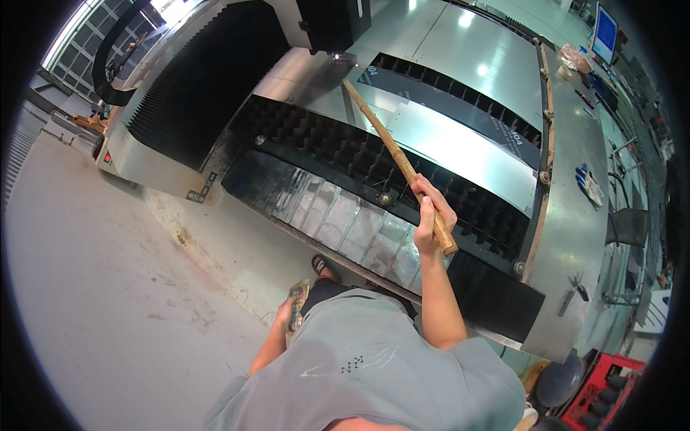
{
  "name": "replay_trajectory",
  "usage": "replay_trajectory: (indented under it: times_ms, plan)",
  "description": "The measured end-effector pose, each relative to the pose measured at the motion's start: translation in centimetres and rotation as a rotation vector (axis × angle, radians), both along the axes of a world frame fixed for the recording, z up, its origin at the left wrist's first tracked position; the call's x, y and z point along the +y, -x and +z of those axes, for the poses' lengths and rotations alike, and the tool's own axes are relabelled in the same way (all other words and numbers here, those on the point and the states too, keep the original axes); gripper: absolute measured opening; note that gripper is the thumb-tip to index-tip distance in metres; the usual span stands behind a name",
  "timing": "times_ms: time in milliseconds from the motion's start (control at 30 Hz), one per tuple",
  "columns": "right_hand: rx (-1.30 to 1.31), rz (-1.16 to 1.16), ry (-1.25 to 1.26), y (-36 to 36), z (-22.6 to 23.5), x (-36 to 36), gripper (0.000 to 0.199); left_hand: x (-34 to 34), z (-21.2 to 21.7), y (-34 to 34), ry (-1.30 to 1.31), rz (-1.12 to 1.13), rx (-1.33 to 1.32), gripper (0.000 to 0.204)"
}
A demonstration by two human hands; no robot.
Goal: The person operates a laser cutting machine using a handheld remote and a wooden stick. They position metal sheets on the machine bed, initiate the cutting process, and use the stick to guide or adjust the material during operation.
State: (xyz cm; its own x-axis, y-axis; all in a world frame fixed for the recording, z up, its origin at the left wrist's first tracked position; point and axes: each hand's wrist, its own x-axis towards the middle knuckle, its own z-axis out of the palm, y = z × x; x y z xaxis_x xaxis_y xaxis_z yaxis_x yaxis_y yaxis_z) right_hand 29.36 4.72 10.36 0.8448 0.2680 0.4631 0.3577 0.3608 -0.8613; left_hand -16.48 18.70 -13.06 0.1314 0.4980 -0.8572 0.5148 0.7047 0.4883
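A long bamboo stick (392, 149) is gripped near its thick lower end by my right hand (434, 210), whose fingers wrap round it. It slants up and to the left over the cutting bed, and its thin tip meets the metal sheets close to the laser cutting head (336, 54), where a small bright glow shows. Beneath the stick lie a shiny metal sheet (449, 140) and a dark film-covered strip (445, 108). Down by my side, my left hand (284, 311) is closed against a flat plaid-patterned object (298, 298); its fingers are mostly hidden.
Black toothed slats (338, 147) support the sheets. Black bellows (208, 79) cover the machine's gantry on the left. On the side ledge lie a work glove (589, 184) and small tools (571, 296). A red crate (602, 391) stands at the lower right. A monitor (604, 34) is at the far right.
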Motion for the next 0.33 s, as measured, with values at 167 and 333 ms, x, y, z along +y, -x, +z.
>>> replay_trajectory:
  times_ms: [167, 333]
  plan:
    - [-0.002, -0.002, 0.001, -0.1, -0.6, -0.8, 0.036, 0.4, 0.0, -0.9, -0.015, -0.05, 0.001, 0.054]
    - [0.015, 0.008, 0.0, -0.2, -1.4, -0.5, 0.037, 0.6, -1.2, -0.3, -0.023, -0.057, 0.045, 0.056]
